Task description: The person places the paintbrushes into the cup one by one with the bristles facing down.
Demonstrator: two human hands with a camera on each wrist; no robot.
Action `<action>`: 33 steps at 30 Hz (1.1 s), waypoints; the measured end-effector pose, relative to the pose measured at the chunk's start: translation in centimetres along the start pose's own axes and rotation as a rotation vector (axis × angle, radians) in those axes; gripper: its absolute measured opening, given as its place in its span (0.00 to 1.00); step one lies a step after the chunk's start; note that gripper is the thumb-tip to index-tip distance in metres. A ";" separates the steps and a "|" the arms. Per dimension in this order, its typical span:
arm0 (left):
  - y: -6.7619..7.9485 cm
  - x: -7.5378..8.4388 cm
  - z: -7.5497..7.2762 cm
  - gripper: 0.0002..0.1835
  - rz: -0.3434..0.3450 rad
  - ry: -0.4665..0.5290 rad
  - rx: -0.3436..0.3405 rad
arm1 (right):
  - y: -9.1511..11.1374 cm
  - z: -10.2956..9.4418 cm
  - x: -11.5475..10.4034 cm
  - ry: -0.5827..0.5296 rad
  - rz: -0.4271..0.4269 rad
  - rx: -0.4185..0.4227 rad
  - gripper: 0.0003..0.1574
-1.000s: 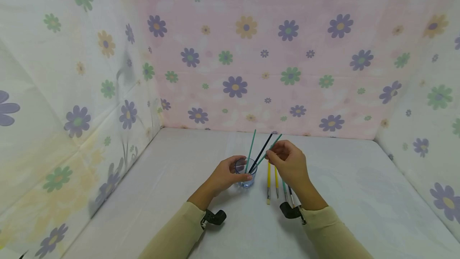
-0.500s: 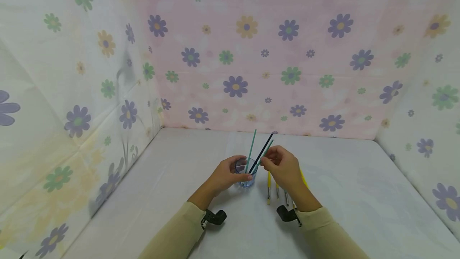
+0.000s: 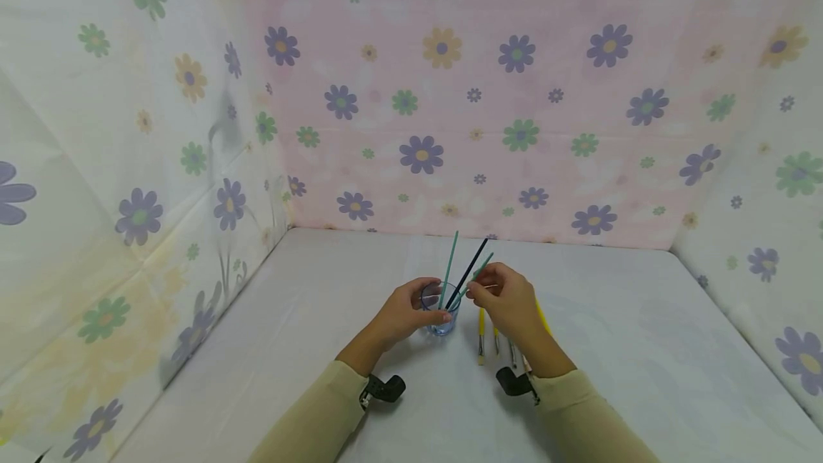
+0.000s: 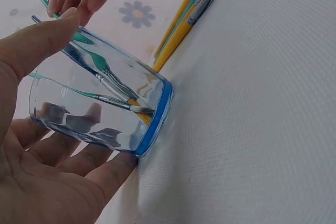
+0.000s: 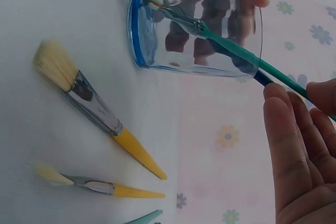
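Observation:
In the head view my left hand [image 3: 401,316] holds a clear glass [image 3: 442,329] upright on the table, fingers and thumb around its sides. The left wrist view shows the blue base [image 4: 157,121] of the glass. Bristles down inside it stand a dark-handled paintbrush [image 3: 474,259] and a green paintbrush [image 3: 451,252]. My right hand [image 3: 508,302], at the right of the rim, pinches the handle of another green paintbrush [image 5: 236,51] between thumb and fingers. That brush leans inside the glass, its tip near the bottom.
Right of the glass, a wide yellow-handled paintbrush [image 5: 136,150] and a narrower yellow paintbrush [image 5: 136,191] lie on the white table [image 3: 360,406]. More brushes lie partly hidden under my right forearm. A floral cloth [image 3: 482,127] encloses the back and sides.
My right hand has moved left and slightly down, lowering the green paintbrush further into the glass. Over the last half second its handle tilts slightly right. My left hand and the glass stay put.

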State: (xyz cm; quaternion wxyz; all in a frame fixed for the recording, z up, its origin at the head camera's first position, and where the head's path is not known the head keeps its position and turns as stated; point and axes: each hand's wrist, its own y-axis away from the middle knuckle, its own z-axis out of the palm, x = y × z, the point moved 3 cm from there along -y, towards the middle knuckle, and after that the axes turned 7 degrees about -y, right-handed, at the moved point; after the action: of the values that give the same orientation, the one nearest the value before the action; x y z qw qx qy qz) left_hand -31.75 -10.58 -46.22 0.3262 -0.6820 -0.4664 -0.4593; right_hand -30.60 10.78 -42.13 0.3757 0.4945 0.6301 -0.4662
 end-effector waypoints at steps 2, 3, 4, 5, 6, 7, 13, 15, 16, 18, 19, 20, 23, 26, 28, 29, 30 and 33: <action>0.0 0.0 0.0 0.41 0.002 -0.002 0.001 | -0.1 -0.2 0.0 0.005 -0.004 -0.003 0.15; 0.0 0.0 0.0 0.41 0.003 -0.002 0.003 | -0.1 -0.3 0.0 0.006 0.000 -0.002 0.16; 0.0 0.0 0.0 0.41 0.001 -0.006 0.005 | -0.2 -0.5 -0.1 0.009 0.000 0.000 0.17; -0.1 0.0 0.0 0.41 -0.003 -0.011 0.009 | -0.2 -0.6 -0.1 0.013 0.004 0.004 0.17; -0.1 -0.1 0.0 0.41 -0.008 -0.019 0.012 | -0.3 -0.8 -0.1 0.020 0.009 0.007 0.17; -0.1 -0.1 0.0 0.41 -0.009 -0.028 0.016 | -0.3 -1.0 -0.1 0.022 0.012 0.010 0.18; 0.0 -0.1 0.1 0.40 -0.009 -0.046 0.031 | -0.6 -2.4 -0.4 0.022 0.004 0.038 0.17; -0.1 -0.1 0.1 0.40 -0.014 -0.048 0.033 | -0.6 -3.0 -0.5 0.026 0.001 0.047 0.17; -0.1 -0.1 0.1 0.40 -0.017 -0.050 0.034 | -0.6 -3.3 -0.5 0.031 0.002 0.050 0.18; -0.1 -0.2 0.1 0.40 -0.022 -0.058 0.037 | -0.6 -3.8 -0.5 0.045 0.003 0.056 0.18; -0.1 -0.2 0.2 0.40 -0.023 -0.056 0.038 | -0.7 -4.1 -0.5 0.048 0.005 0.058 0.19; -0.1 -0.2 0.2 0.39 -0.027 -0.058 0.039 | -0.7 -4.4 -0.5 0.056 0.005 0.061 0.19; -0.1 -0.3 0.2 0.40 -0.021 -0.054 0.039 | -0.9 -5.2 -0.3 0.077 0.013 0.076 0.19; -0.2 -0.3 0.1 0.40 -0.015 -0.054 0.036 | -1.1 -6.0 0.0 0.085 0.035 0.088 0.19; -0.2 -0.3 0.1 0.41 -0.006 -0.055 0.034 | -1.3 -6.5 0.3 0.095 0.054 0.094 0.20; -0.2 -0.4 0.1 0.41 -0.002 -0.055 0.033 | -1.3 -6.7 0.5 0.102 0.061 0.094 0.20; -0.2 -0.4 0.0 0.41 -0.008 -0.054 0.034 | -1.4 -6.9 0.6 0.108 0.068 0.094 0.21; -0.1 -0.4 0.0 0.40 -0.013 -0.046 0.040 | -1.5 -7.5 1.1 0.121 0.083 0.089 0.22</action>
State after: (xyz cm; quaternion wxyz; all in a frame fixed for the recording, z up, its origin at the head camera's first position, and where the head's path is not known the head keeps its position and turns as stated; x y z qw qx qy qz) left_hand -31.87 -10.68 -46.56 0.3260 -0.6826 -0.4874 -0.4361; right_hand -32.43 18.14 -40.67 0.3336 0.5636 0.6092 -0.4471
